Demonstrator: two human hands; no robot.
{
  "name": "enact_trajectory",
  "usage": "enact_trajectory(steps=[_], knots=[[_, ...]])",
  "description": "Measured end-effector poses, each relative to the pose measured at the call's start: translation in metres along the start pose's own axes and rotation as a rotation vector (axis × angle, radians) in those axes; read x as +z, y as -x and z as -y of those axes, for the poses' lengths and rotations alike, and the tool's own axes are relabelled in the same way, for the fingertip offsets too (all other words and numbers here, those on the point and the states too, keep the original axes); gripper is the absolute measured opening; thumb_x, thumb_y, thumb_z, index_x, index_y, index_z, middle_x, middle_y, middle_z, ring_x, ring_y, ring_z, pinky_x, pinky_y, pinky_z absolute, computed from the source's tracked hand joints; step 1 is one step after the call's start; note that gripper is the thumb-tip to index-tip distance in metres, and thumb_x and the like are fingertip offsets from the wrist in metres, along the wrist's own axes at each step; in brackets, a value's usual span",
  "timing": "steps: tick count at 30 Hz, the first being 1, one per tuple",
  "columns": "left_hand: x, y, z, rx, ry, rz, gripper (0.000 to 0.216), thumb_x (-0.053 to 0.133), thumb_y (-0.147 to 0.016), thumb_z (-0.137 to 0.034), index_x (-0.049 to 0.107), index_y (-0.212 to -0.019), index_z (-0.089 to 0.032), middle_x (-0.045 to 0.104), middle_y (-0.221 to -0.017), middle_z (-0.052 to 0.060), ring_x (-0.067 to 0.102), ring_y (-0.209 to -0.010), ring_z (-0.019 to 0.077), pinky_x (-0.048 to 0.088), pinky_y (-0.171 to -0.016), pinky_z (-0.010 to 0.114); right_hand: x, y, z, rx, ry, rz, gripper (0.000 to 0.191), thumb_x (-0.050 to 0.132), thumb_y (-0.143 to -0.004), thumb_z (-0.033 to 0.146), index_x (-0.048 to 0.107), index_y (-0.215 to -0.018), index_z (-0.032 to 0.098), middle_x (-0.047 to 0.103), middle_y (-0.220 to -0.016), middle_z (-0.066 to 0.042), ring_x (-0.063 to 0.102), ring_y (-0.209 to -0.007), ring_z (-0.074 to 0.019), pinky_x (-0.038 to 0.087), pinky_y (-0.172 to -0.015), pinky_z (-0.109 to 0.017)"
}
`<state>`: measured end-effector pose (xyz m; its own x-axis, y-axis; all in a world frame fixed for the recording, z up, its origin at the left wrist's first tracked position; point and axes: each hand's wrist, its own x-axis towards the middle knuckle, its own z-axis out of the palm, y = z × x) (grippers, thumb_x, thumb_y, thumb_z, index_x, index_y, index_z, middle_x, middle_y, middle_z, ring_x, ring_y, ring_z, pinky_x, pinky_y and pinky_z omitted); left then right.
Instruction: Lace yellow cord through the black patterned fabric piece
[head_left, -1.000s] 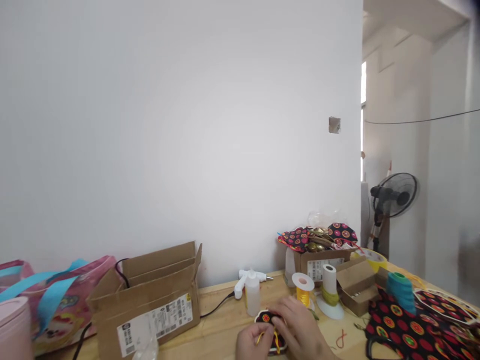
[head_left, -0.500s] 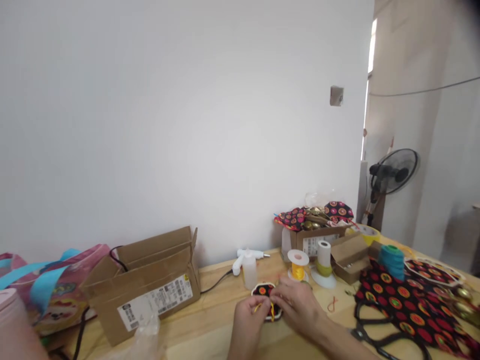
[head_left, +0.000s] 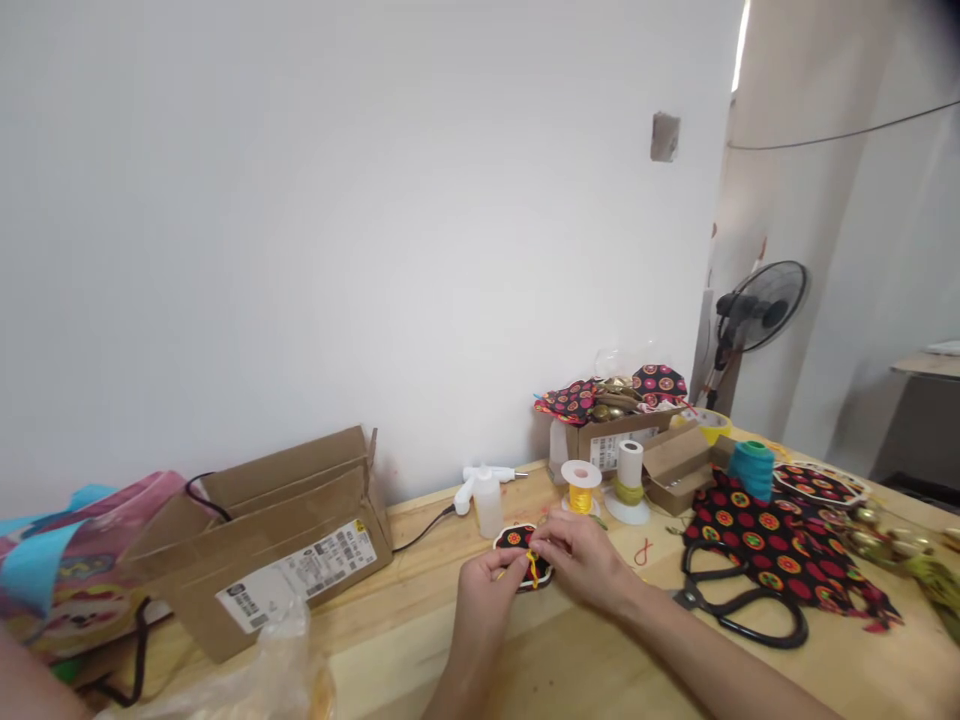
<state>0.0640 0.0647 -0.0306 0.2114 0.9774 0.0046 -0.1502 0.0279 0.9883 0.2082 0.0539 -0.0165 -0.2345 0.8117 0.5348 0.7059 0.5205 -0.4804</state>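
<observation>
My left hand [head_left: 491,578] pinches a yellow cord [head_left: 533,565] over a small patterned fabric piece [head_left: 513,538], black with red and yellow motifs and a white edge. From the right, my right hand [head_left: 581,555] closes its fingertips on the same cord, close to the left fingertips. The fabric piece lies under both hands, which cover part of it. A spool of yellow cord [head_left: 580,490] stands just behind my right hand. A clear plastic bottle [head_left: 488,503] is behind the fabric piece.
Black-handled scissors [head_left: 739,600] and patterned cloth [head_left: 780,540] lie to the right, near a teal thread cone [head_left: 751,468]. A filled carton [head_left: 613,440] stands at the back. On the left are an open cardboard box [head_left: 300,540], a plastic bag [head_left: 281,660] and a white glue gun [head_left: 480,482].
The view has tilted down and shifted a little right, so things sit higher and further left. Both hands stay at the cord, fingertips still close together.
</observation>
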Motion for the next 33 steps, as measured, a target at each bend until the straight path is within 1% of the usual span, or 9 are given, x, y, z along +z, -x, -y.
enact_trajectory(steps=[5,10,14,20,23,30,33], knots=[[0.001,0.003,-0.003,-0.011,-0.002,-0.011,0.017,0.065,-0.055,-0.025,0.068,-0.064,-0.012,0.069,-0.059,0.003,0.060,-0.055,0.0159,0.045,-0.058,0.024,-0.005,0.000,0.006,0.006,0.004,0.038,0.013,0.051,-0.073,0.023,0.064,-0.073,0.019,0.049,-0.057,0.001,0.043,-0.056,-0.0104,0.030,-0.052,-0.020],[0.001,0.005,-0.005,-0.022,-0.008,0.013,0.018,0.065,-0.055,-0.026,0.067,-0.065,-0.011,0.068,-0.054,0.003,0.061,-0.055,0.0160,0.045,-0.057,0.024,0.001,-0.001,0.000,0.091,-0.140,0.056,0.017,0.051,-0.073,0.024,0.066,-0.068,0.017,0.047,-0.054,0.001,0.041,-0.053,-0.0094,0.030,-0.049,-0.019],[0.001,0.005,-0.004,-0.038,-0.015,0.011,0.020,0.066,-0.054,-0.026,0.066,-0.066,-0.010,0.068,-0.056,0.005,0.061,-0.053,0.0163,0.045,-0.055,0.025,0.005,0.000,-0.004,0.148,-0.201,0.056,0.020,0.050,-0.073,0.025,0.066,-0.067,0.015,0.045,-0.053,0.002,0.037,-0.048,-0.0075,0.027,-0.043,-0.018],[0.004,0.005,-0.003,-0.019,-0.040,-0.040,0.017,0.065,-0.055,-0.025,0.066,-0.065,-0.010,0.069,-0.058,0.004,0.060,-0.053,0.0150,0.044,-0.055,0.023,0.005,0.000,-0.004,0.225,-0.293,0.082,0.022,0.049,-0.071,0.026,0.064,-0.063,0.011,0.033,-0.043,0.006,0.024,-0.040,-0.0043,0.018,-0.036,-0.016],[0.006,0.006,-0.004,-0.019,-0.052,-0.044,0.016,0.065,-0.056,-0.024,0.066,-0.064,-0.011,0.068,-0.056,0.003,0.059,-0.052,0.0139,0.043,-0.054,0.022,0.006,0.000,-0.006,0.251,-0.333,0.096,0.022,0.049,-0.070,0.026,0.063,-0.063,0.011,0.030,-0.041,0.007,0.021,-0.038,-0.0038,0.015,-0.035,-0.016],[0.006,0.007,-0.007,-0.047,-0.057,-0.018,0.016,0.066,-0.055,-0.024,0.067,-0.063,-0.011,0.068,-0.056,0.004,0.059,-0.050,0.0133,0.043,-0.051,0.021,0.008,0.000,-0.014,0.275,-0.406,0.110,0.025,0.049,-0.071,0.030,0.064,-0.067,0.011,0.033,-0.040,0.007,0.020,-0.037,-0.0039,0.015,-0.035,-0.017],[0.007,0.007,-0.008,-0.053,-0.065,-0.013,0.017,0.067,-0.054,-0.024,0.067,-0.063,-0.010,0.069,-0.056,0.005,0.059,-0.051,0.0142,0.043,-0.051,0.021,0.006,0.000,-0.014,0.273,-0.433,0.112,0.023,0.051,-0.070,0.030,0.064,-0.067,0.011,0.031,-0.039,0.007,0.020,-0.038,-0.0038,0.014,-0.035,-0.017]])
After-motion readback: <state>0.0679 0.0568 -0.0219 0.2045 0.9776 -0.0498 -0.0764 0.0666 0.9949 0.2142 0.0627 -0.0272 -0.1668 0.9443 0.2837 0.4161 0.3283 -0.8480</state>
